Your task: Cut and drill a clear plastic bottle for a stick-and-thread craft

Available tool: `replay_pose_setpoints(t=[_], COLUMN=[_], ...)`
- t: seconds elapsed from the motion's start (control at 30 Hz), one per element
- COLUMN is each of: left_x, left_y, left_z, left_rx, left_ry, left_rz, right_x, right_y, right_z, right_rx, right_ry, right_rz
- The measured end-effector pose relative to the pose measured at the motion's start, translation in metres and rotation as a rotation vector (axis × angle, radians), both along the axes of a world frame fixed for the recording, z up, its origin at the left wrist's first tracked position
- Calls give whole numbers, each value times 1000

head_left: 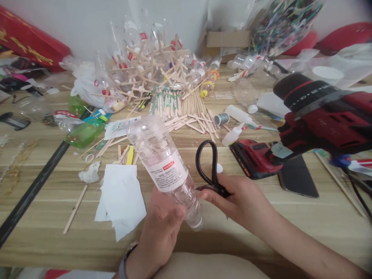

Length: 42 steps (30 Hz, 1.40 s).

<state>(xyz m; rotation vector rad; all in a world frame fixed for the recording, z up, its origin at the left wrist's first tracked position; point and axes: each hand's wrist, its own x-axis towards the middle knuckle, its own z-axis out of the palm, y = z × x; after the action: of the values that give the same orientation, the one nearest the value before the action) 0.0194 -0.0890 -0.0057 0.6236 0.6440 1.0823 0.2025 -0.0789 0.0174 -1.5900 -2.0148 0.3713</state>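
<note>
My left hand point(164, 223) is closed around a clear plastic bottle point(165, 170) with a white and red label. The bottle is tilted, its base up and to the left and its narrow neck toward me. In my right hand point(241, 197) is a pair of black-handled scissors point(214, 161), one handle loop standing up. A dark part of the scissors reaches the bottle's side near the neck; whether it goes into the plastic I cannot tell.
A red and black cordless drill point(319, 116) stands at the right beside a dark phone point(299, 176). White papers point(120, 197), a green bottle point(85, 131) and a black bar point(37, 186) lie left. Wooden sticks point(197, 102) and several bottles pile up at the back.
</note>
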Motion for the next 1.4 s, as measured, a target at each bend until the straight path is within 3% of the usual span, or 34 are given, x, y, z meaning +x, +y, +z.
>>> replay_pose_setpoints(t=[0.27,0.57,0.9,1.13,1.4], left_x=[1,0,0,-1,1], left_y=[1,2,1,-4,-12], left_z=[4,6,1,-7,-1], left_rx=[-31,-72,60,88,40], left_ry=[9,-32,70,120,216], left_rz=[-39,-101,-36,-27,45], right_x=[6,11,4,-1,-4], right_y=[5,6,0,1,1], right_z=[2,2,-3,-2,-5], right_rx=[280,270,-112,-384,-691], right_ry=[-223,-234,39,257,553], right_rz=[59,120,31,63,110])
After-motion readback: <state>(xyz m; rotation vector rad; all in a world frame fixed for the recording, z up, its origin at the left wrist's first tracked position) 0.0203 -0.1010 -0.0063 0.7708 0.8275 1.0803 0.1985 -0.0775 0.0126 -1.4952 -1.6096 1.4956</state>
